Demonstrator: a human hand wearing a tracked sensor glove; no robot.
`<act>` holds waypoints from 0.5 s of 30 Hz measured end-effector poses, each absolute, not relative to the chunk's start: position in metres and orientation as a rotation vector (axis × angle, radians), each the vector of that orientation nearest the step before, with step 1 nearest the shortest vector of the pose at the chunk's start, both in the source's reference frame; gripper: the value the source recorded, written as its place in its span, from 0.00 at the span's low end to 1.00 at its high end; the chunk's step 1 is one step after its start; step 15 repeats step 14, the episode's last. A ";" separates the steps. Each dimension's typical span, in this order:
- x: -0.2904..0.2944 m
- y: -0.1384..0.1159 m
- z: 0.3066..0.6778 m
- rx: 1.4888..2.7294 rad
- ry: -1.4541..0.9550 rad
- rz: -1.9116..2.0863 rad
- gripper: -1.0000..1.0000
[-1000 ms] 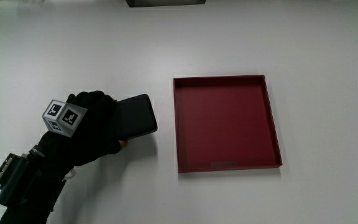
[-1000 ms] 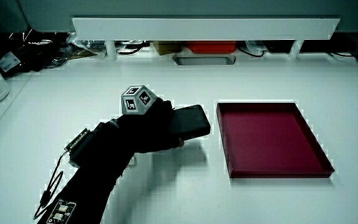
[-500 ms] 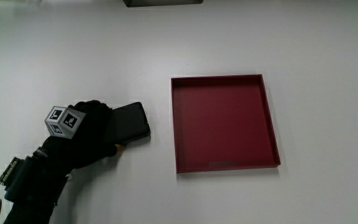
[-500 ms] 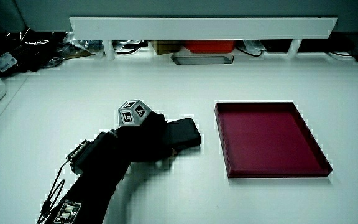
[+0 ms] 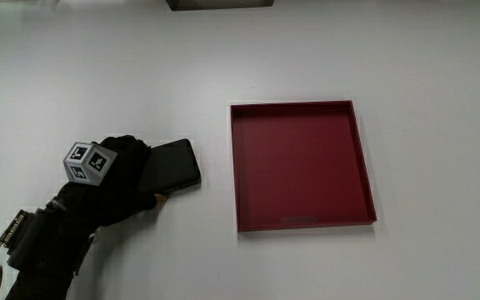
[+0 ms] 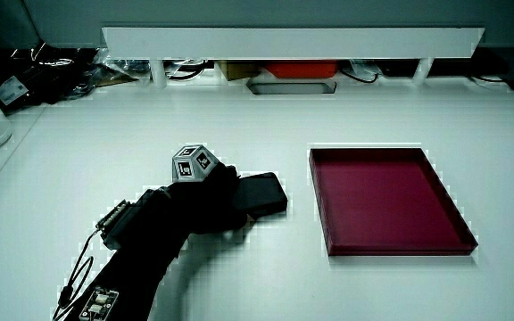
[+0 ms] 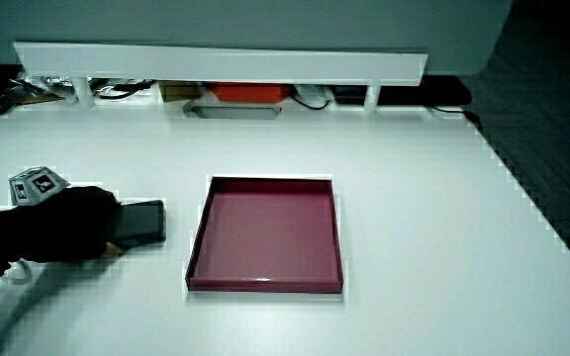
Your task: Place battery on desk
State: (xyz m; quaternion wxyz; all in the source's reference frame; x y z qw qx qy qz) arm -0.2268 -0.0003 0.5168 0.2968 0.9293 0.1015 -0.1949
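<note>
1. The hand (image 5: 119, 179) lies on the table (image 5: 98, 75), its grip closed on the battery (image 5: 170, 165).
2. The battery lies flat beside the red tray (image 5: 300, 162), not touching it.

Evenly and brightly lit from overhead, with the white tabletop (image 5: 373, 50) near glare. Only faint, soft shadows beside the red tray (image 6: 391, 201). Jagged pixel fringes along dark outlines in both side views.

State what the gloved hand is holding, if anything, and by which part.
The hand grips the flat black battery by the end farther from the red tray; the end nearer the tray sticks out free. The battery appears to lie on the table.
</note>
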 end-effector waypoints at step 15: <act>-0.229 0.011 0.484 2.407 0.279 -0.482 0.06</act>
